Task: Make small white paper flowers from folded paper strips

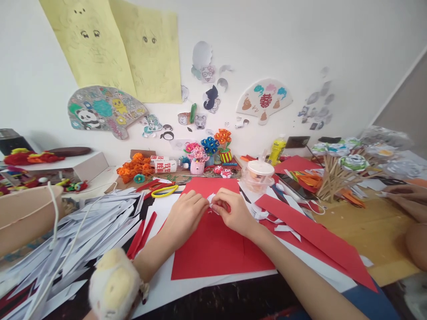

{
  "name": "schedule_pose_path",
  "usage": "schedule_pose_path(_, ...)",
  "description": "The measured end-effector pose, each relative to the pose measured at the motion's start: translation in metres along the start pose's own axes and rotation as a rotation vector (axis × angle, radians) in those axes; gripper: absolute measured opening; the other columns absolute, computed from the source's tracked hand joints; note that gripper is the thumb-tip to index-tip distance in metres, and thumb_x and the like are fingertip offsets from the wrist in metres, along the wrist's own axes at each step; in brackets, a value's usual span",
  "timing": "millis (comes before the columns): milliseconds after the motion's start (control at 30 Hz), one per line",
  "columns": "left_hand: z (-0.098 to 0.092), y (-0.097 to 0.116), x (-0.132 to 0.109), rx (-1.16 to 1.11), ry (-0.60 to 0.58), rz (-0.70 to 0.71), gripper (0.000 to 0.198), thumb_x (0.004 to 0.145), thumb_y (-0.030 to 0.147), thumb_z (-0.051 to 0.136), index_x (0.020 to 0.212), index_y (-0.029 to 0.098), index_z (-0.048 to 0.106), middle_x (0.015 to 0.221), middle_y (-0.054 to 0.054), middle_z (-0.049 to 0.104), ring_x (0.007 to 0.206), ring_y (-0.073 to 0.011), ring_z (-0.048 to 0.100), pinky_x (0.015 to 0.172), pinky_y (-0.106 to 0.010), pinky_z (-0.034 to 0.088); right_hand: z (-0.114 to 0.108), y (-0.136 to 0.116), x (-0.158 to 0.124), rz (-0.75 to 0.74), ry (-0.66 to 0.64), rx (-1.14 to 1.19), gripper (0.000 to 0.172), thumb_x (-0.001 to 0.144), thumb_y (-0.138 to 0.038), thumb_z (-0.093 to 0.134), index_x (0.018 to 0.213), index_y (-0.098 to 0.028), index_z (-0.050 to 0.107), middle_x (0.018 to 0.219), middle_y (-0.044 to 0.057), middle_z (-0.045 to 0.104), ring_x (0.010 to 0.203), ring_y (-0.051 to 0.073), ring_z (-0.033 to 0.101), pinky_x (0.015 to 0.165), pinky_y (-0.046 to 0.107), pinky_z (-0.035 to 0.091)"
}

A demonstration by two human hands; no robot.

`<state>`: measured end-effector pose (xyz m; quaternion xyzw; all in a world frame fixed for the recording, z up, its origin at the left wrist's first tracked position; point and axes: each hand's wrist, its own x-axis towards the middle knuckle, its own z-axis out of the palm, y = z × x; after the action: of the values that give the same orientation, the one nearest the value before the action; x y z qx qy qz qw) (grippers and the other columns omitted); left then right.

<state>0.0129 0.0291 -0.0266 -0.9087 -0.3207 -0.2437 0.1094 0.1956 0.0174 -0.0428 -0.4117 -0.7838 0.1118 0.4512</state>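
Observation:
Over a large red sheet (207, 249), my left hand (187, 211) and my right hand (231, 211) meet, fingertips nearly touching. Both pinch a small white paper piece (211, 198) between them; its shape is mostly hidden by the fingers. A plush toy (115, 282) sits at my left wrist. White paper strips (83, 235) are heaped to the left, and smaller white scraps (263, 213) lie to the right of my right hand. A folded red sheet (310, 235) lies by my right forearm.
Yellow-handled scissors (164, 191) and a lidded plastic cup (260, 171) stand beyond my hands. Craft flowers (196, 153) line the wall. At the right are a bundle of sticks with paper flowers (336, 178) and another person's hand (403, 195). A tan bin (26, 213) is at the left.

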Motion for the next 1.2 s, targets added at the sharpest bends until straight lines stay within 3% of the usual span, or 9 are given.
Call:
schedule_pose_path(167,-0.001,0.004,0.0,-0.022,0.108,-0.065,0.021,0.094,0.024,0.042,0.084,0.017,0.06,0.076,-0.004,0.061,0.074,-0.0183,0.046,0.065,-0.03,0.035,0.0,-0.004,0.002,0.048,0.063,0.062,0.007,0.081,-0.014,0.058,0.074,-0.018,0.059,0.067,0.0,0.053,0.054,0.012,0.048,0.053,0.024,0.04)
schedule_pose_path(400,-0.003,0.005,-0.001,-0.082,0.146,-0.129,0.017,0.092,0.024,0.047,0.083,0.019,0.06,0.083,-0.003,0.062,0.079,-0.0184,0.048,0.07,-0.031,0.035,0.001,-0.005,0.002,0.087,0.062,0.114,0.007,0.081,-0.017,0.058,0.074,-0.018,0.058,0.068,0.0,0.053,0.055,0.012,0.049,0.053,0.024,0.041)
schedule_pose_path(733,0.0,0.009,0.002,-0.051,0.122,-0.173,0.015,0.092,0.017,0.044,0.083,0.018,0.056,0.088,-0.004,0.059,0.083,-0.0205,0.045,0.071,-0.034,0.031,-0.001,-0.006,0.003,0.09,0.037,0.178,0.009,0.082,-0.018,0.058,0.073,-0.017,0.057,0.07,0.0,0.053,0.056,0.011,0.047,0.053,0.024,0.04)
schedule_pose_path(867,-0.004,0.011,0.003,-0.068,0.137,-0.235,0.013,0.087,0.011,0.049,0.08,0.02,0.056,0.104,-0.004,0.057,0.092,-0.0219,0.046,0.074,-0.036,0.03,0.0,-0.005,0.003,0.117,-0.013,0.248,0.007,0.08,-0.018,0.06,0.073,-0.017,0.058,0.076,0.0,0.051,0.057,0.01,0.045,0.054,0.023,0.039)
schedule_pose_path(1000,-0.007,0.013,0.003,-0.078,0.089,-0.259,0.019,0.081,0.002,0.047,0.076,0.019,0.055,0.103,-0.003,0.058,0.094,-0.0225,0.046,0.075,-0.036,0.03,0.001,-0.006,0.002,0.15,-0.05,0.299,0.008,0.08,-0.021,0.061,0.073,-0.017,0.058,0.08,0.001,0.051,0.056,0.009,0.043,0.053,0.023,0.038)
schedule_pose_path(1100,-0.008,0.014,0.003,-0.069,0.098,-0.274,0.016,0.085,0.007,0.047,0.077,0.019,0.054,0.098,-0.004,0.059,0.09,-0.0217,0.047,0.074,-0.035,0.032,0.001,-0.007,0.002,0.155,-0.016,0.272,0.008,0.08,-0.022,0.059,0.074,-0.018,0.058,0.077,0.001,0.052,0.057,0.01,0.045,0.053,0.024,0.038)
schedule_pose_path(1200,-0.01,0.017,0.003,0.029,0.205,-0.253,0.012,0.091,0.02,0.047,0.083,0.019,0.056,0.093,-0.004,0.06,0.087,-0.0211,0.048,0.074,-0.035,0.033,0.001,-0.008,0.002,0.206,0.061,0.248,0.011,0.082,-0.025,0.058,0.074,-0.018,0.059,0.073,0.001,0.054,0.057,0.011,0.047,0.053,0.024,0.038)
